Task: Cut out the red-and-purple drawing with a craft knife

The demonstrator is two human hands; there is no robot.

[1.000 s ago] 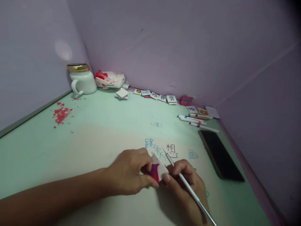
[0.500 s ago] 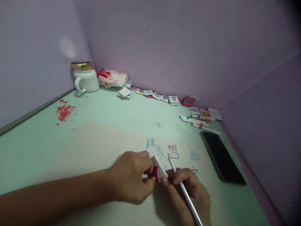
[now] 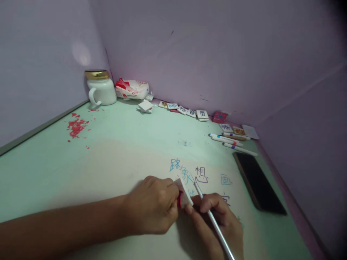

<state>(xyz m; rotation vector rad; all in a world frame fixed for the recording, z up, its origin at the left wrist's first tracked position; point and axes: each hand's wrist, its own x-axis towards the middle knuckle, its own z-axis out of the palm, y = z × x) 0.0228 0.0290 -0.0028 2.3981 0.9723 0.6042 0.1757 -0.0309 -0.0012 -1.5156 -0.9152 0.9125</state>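
My left hand is closed around a small white square tile with a red and purple mark on its face, tilted on edge above the pale green table. My right hand touches the tile's lower right edge and grips a thin silver tool whose tip points up past the tile. Blue and dark handwritten characters lie on the table just behind both hands.
A black phone lies at the right. Several marker pens and painted tiles line the purple back wall. A white mug with a gold lid, a plastic packet and red crumbs sit at the far left.
My left hand has turned the tile more on edge, so less of its red and purple face shows. The view has drifted slightly left and down.
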